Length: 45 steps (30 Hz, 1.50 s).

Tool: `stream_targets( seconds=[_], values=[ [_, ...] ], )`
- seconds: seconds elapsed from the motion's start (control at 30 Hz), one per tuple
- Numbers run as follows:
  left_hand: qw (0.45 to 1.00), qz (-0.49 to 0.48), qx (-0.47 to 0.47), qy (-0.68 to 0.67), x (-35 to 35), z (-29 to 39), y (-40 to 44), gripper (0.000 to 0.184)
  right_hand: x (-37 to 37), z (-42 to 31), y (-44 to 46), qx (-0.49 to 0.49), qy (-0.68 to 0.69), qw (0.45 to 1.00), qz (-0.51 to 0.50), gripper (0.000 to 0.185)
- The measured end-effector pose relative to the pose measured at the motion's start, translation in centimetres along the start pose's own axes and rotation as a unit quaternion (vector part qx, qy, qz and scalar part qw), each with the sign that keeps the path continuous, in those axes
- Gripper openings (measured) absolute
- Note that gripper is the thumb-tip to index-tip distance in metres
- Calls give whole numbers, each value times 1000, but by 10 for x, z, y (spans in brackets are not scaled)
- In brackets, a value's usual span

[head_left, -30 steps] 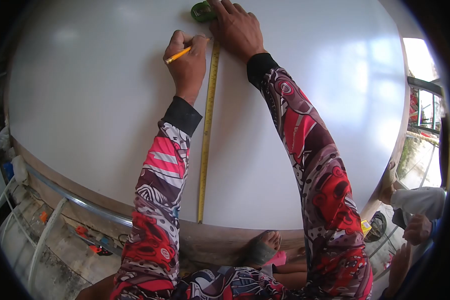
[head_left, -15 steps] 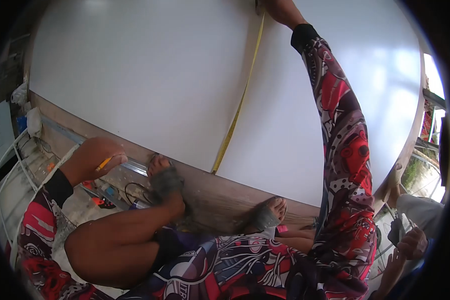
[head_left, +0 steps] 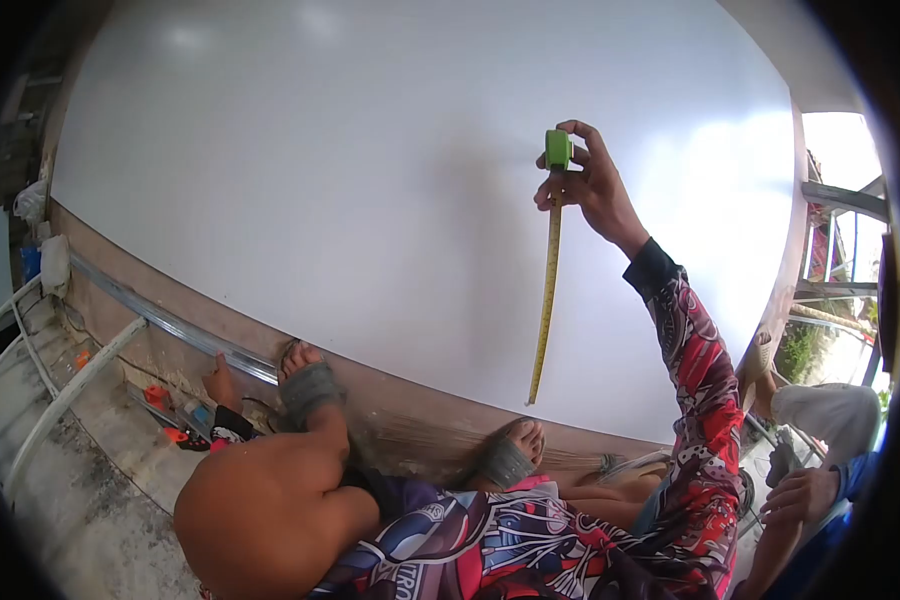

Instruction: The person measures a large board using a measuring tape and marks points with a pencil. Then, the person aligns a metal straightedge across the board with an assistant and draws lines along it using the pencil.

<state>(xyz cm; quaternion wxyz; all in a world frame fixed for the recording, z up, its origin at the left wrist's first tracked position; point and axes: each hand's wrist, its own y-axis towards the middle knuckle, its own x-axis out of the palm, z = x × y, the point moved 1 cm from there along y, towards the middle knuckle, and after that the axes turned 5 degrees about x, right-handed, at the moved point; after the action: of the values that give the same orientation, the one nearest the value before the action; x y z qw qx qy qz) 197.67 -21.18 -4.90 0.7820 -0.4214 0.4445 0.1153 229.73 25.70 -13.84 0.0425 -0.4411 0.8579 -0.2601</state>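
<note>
My right hand point(head_left: 595, 190) is raised in front of the large white panel point(head_left: 300, 200), its fingers closed around a green tape measure point(head_left: 558, 149). The yellow blade point(head_left: 545, 320) hangs from the case, and its free end lies near the panel's lower edge. Low on the left, my left hand point(head_left: 224, 386) is beside the metal channel point(head_left: 185, 328), partly hidden behind my knee. Its fingers look curled, and whatever they may hold is hidden.
My sandalled feet point(head_left: 310, 385) are at the panel's lower edge. White metal bars point(head_left: 70, 395) and orange-and-black tools point(head_left: 170, 420) are at left. On the right, another person's hand point(head_left: 802, 497) holds a dark object, near metal framing point(head_left: 845, 200).
My right hand has come down from the top of the panel, with much less blade showing. My left hand has moved lower behind my knee, and its pencil is out of sight.
</note>
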Motion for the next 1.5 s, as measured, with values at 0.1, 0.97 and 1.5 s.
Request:
stream_targets(
  seconds=[0.1, 0.97, 1.5],
  values=[
    [1000, 7, -14, 1, 8, -6, 11, 26, -12, 30, -24, 64, -4, 998, 5, 56],
    [982, 98, -160, -36, -3, -53, -42, 37, 144, 176, -204, 76, -256, 858, -440, 43],
    [911, 282, -286, -94, 3, -123, -84, 46, 211, 263, -261, -87, -447, 791, -409, 50]
  ],
)
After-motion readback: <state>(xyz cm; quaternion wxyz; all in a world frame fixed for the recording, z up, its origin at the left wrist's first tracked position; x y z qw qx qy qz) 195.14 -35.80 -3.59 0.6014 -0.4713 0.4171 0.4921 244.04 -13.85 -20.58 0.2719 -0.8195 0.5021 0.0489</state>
